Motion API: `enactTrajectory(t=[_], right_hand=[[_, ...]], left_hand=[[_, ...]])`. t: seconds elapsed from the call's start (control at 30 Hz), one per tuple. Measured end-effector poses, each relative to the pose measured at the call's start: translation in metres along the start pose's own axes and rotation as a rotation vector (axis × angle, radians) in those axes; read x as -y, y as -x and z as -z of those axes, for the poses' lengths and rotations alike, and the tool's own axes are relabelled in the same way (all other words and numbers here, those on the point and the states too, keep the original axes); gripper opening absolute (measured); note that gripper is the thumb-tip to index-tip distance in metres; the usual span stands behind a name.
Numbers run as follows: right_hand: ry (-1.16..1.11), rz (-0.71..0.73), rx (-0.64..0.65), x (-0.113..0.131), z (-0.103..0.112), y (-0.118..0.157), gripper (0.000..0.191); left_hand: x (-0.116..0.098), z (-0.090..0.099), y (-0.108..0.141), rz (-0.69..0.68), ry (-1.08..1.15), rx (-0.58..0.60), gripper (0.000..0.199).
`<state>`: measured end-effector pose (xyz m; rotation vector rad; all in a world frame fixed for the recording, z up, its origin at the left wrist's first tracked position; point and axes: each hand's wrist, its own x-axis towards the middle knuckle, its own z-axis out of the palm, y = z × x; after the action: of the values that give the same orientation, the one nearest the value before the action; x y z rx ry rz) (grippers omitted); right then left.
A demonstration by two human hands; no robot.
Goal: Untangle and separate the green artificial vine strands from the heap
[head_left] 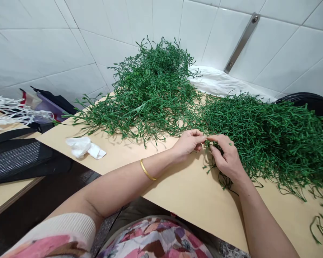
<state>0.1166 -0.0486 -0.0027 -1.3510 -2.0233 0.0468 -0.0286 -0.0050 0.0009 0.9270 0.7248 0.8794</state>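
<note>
My left hand and my right hand meet above the front part of the table, fingertips nearly touching. Both pinch a thin green artificial stem, much of it hidden by the fingers. Below my right hand a few more green stems trail onto the tabletop. To the right spreads a dense heap of green stems, close against my right hand. A taller pile of the same stems rises behind and to the left of my hands.
A crumpled white tissue lies at the left of the wooden table. White cloth runs along the tiled wall, under a metal bracket. White stems and a black mesh item are at far left.
</note>
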Motion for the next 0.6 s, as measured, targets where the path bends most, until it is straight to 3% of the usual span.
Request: enactTrajectory(t=[0.27,0.5,0.6], right_hand=[[0.197,0.022,-0.304,0.003,-0.001,0.002,0.021],[0.043,0.09,-0.292,0.011,-0.002,0.003,0.034],[-0.003,0.042,-0.295,0.012,-0.001,0.001,0.031]], left_hand=[[0.004,0.0,-0.001,0.007,-0.003,0.02,0.018],[-0.001,0.0,0.001,0.108,-0.094,0.063,0.013],[0.0,-0.001,0.001,0.075,-0.111,0.077,0.016]])
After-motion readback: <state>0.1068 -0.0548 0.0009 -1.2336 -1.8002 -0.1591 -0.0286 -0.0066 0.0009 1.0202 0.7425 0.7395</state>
